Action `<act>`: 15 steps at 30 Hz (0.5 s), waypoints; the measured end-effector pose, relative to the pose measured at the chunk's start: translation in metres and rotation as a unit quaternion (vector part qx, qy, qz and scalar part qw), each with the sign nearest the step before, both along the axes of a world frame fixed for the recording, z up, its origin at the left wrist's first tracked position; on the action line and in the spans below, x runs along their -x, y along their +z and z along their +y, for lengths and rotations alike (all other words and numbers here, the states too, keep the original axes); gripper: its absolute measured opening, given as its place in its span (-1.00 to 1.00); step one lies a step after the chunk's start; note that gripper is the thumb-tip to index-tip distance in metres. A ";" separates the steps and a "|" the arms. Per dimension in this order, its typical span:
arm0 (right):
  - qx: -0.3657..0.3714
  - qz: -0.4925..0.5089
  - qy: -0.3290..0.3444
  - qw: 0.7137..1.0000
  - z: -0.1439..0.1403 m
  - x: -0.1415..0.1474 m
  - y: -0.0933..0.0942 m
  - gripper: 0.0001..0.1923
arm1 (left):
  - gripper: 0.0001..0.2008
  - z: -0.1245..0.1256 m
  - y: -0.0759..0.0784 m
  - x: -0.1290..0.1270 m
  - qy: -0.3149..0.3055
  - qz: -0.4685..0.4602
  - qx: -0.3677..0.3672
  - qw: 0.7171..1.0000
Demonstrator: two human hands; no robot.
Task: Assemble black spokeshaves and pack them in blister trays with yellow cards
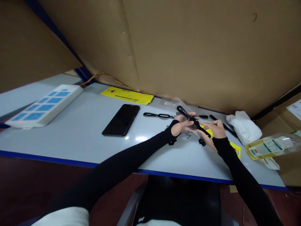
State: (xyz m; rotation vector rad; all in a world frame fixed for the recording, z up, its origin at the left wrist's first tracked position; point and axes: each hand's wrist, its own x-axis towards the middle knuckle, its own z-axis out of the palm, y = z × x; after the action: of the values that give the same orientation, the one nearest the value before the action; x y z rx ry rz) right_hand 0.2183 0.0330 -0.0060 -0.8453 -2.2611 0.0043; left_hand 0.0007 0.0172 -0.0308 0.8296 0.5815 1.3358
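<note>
Both my hands meet over the right half of the white table (77,135). My left hand (182,125) and my right hand (215,129) together grip a long black tool (188,115) that slants from upper left to lower right between them. My forearms wear black sleeves. A small metal screw-like part (187,135) lies on the table just under my left hand, and a small black piece (201,142) sits below my right hand. A yellow card (235,147) lies partly hidden under my right wrist.
A black phone (121,119) lies left of my hands. A white power strip (44,105) with blue sockets sits far left. A yellow label (127,95), another black tool (156,115), white cloth (244,127) and an oil bottle (268,147) lie nearby. Cardboard walls rise behind.
</note>
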 end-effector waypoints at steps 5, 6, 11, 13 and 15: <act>0.033 0.064 -0.030 0.997 -0.001 0.002 -0.006 -0.82 | -0.42 0.003 -0.002 0.002 0.011 0.009 0.037 0.999; 0.046 0.083 -0.031 0.995 -0.001 0.002 -0.007 -0.80 | -0.42 0.003 -0.002 0.002 0.011 0.011 0.039 0.999; 0.088 0.115 -0.038 0.989 0.000 0.002 -0.006 -0.77 | -0.34 0.000 -0.003 -0.002 0.013 0.004 0.022 1.000; 0.073 0.116 -0.074 0.988 -0.002 0.003 -0.006 -0.77 | -0.35 0.000 -0.005 -0.007 0.030 -0.003 0.018 0.999; 0.064 0.126 -0.103 0.985 -0.004 0.003 -0.008 -0.79 | -0.36 0.001 -0.008 -0.011 0.055 -0.011 0.009 0.998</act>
State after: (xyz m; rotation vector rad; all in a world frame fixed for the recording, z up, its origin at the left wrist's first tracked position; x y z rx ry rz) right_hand 0.2148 0.0292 -0.0136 -1.0793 -1.9457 0.1547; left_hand 0.0117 0.0179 -0.0386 0.7768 0.6288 1.4368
